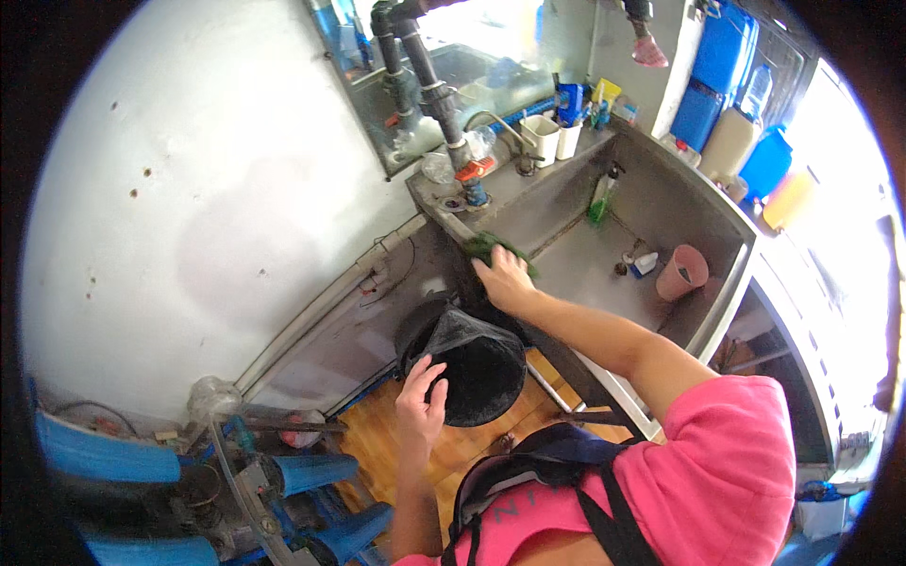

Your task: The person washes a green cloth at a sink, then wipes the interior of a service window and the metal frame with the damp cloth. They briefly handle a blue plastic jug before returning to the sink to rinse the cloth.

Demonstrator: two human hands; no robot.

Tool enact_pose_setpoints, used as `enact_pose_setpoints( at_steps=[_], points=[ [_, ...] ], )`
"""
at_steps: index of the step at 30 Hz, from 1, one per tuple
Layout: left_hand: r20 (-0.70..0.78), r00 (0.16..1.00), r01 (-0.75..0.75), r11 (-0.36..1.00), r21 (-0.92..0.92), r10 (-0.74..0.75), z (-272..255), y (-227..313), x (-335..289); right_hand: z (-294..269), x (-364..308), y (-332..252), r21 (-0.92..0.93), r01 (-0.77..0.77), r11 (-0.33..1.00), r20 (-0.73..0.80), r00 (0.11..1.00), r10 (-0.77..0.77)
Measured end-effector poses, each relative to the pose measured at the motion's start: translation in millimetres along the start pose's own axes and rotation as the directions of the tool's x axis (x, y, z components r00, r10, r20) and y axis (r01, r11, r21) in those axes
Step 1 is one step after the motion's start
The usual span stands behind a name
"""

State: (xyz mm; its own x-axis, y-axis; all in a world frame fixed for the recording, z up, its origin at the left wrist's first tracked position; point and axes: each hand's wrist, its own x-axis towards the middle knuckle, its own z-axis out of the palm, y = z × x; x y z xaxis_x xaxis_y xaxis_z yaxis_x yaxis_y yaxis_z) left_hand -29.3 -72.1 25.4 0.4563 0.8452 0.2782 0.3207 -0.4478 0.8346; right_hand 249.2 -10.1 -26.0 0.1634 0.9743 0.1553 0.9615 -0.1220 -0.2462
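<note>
My right hand (510, 281) presses a dark green scouring pad (487, 245) onto the left rim of a stainless steel sink (576, 274), its fingers closed over the pad. Lower and to the left, my left hand (422, 404) hangs beside a black bin (483, 382), fingers apart and slightly bent. That hand appears to hold nothing, though its fingertips come close to the grey plastic liner (462, 330) at the bin's mouth. Inside the sink stand a pump bottle of green liquid (602, 196) and a pink cup (681, 274), with a small blue-and-white item (645, 265) between them.
A dark pipe with a red-handled valve (474, 169) rises at the sink's back left corner. White containers (541, 140) stand on the back ledge. Blue and beige jugs (731, 141) line the right side. Blue cylinders on a metal frame (311, 474) occupy the lower left.
</note>
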Motion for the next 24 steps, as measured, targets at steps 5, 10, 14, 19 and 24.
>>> enact_pose_setpoints(
  at_steps=[5,10,14,19,24],
  points=[
    [0.032,0.979,-0.202,0.979,0.002,0.202,42.4,5.9,37.4,9.0,90.1,-4.7,0.064,-0.048,0.997,0.069,0.997,0.043],
    [-0.045,0.975,-0.22,0.975,-0.022,0.219,75.4,9.3,73.5,-12.6,19.3,15.3,0.171,0.012,0.985,0.091,0.995,-0.028],
    [-0.121,0.969,-0.224,0.972,-0.069,0.215,96.4,20.6,83.9,-47.8,-130.8,39.1,0.128,0.088,0.988,0.131,0.986,-0.104],
    [-0.028,0.991,-0.136,0.982,-0.127,0.134,135.3,48.3,59.4,-107.4,-305.2,63.6,0.22,0.087,0.972,0.199,0.971,-0.131],
    [-0.017,0.982,-0.188,0.982,0.029,0.188,201.6,70.2,20.7,-144.5,-361.8,119.7,0.286,0.308,0.908,0.261,0.886,-0.383]
  ],
)
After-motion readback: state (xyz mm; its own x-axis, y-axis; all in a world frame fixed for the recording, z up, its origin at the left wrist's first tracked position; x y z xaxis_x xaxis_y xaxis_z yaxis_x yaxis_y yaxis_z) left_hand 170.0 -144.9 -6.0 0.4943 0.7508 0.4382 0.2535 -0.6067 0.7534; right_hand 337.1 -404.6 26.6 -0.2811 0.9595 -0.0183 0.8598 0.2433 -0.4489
